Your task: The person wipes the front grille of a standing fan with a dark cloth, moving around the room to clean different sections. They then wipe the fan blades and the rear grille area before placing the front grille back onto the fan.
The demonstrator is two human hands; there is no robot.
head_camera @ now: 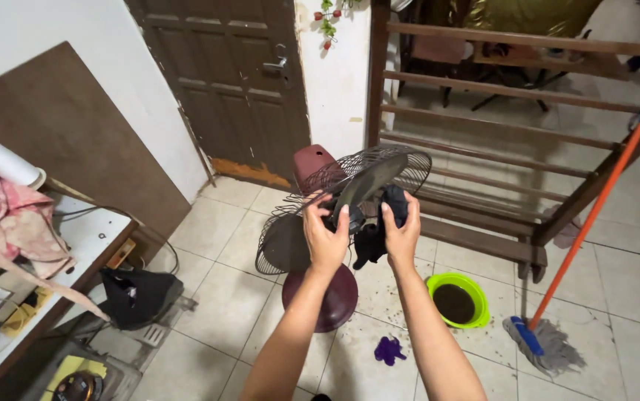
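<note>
Two hands point(326, 238) point(401, 236), one fan point(349, 200), one dark cloth point(379, 223), one green basin point(459, 299), one mop point(550, 341), one purple rag point(389, 350), one door point(231, 82)

Below me the tiled floor point(616, 297) is speckled with dirt. On it stand a maroon stool point(335, 297), a green basin point(459, 301) of dark water, a mop point(546, 345), a purple rag point(389, 350) and a black bag point(138, 295) beside my cluttered table point(93, 238).
</note>
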